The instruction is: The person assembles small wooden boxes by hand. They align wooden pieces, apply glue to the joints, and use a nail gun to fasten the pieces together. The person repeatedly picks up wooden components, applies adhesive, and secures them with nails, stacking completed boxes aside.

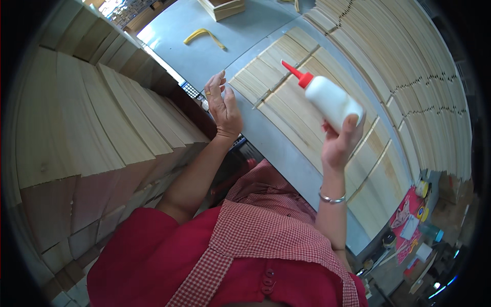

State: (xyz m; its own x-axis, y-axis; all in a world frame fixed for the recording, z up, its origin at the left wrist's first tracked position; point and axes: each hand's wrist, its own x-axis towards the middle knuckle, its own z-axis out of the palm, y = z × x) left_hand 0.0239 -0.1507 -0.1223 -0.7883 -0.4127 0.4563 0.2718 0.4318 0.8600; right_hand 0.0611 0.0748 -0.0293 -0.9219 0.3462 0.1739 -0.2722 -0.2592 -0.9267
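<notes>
My right hand (339,146) grips a white glue bottle (331,100) with a red pointed nozzle. The bottle is tilted, its nozzle toward the upper left, above rows of thin pale wooden boards (291,117) on the grey table (284,153). Dark gaps run across these rows. At the left end of the boards, over the table's near edge, my left hand (223,110) is raised with its fingers stretched out and nothing in it. Whether it touches the board edges I cannot tell.
Tall stacks of boards (87,112) stand close on my left. Along the far right side runs a long row of tightly packed wooden strips (409,77). A yellow strap (204,37) and a wooden box (221,11) lie toward the back. A teal-capped bottle (431,232) stands among clutter at lower right.
</notes>
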